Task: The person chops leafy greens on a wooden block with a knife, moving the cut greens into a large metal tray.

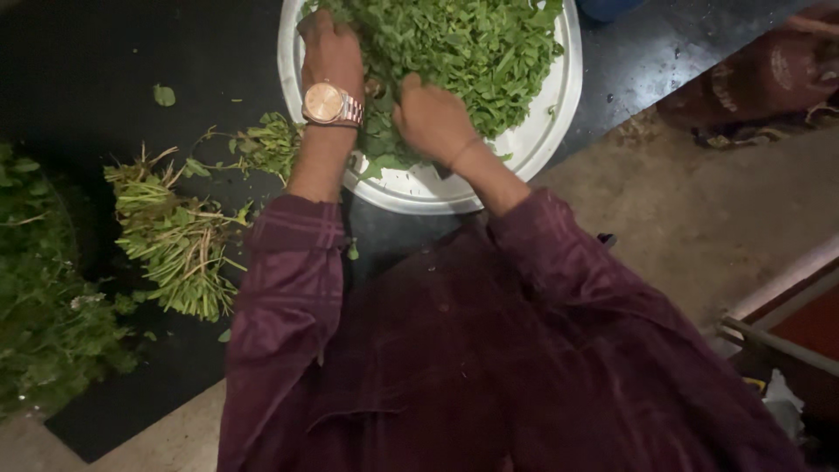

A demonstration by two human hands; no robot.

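A heap of loose green leaves (454,44) fills a round white perforated tray (542,131) on a dark mat. My left hand (328,52), with a gold watch on its wrist, is sunk into the left side of the heap, fingers closed in the leaves. My right hand (433,118) grips a clump of leaves at the heap's near edge. Both sleeves are dark maroon.
Bundles of stripped stems with roots (179,240) lie left of the tray on the mat (105,87). A mass of leafy greens (44,306) sits at the far left. Bare concrete floor (690,210) spreads to the right; a brown sack-like object (769,74) at top right.
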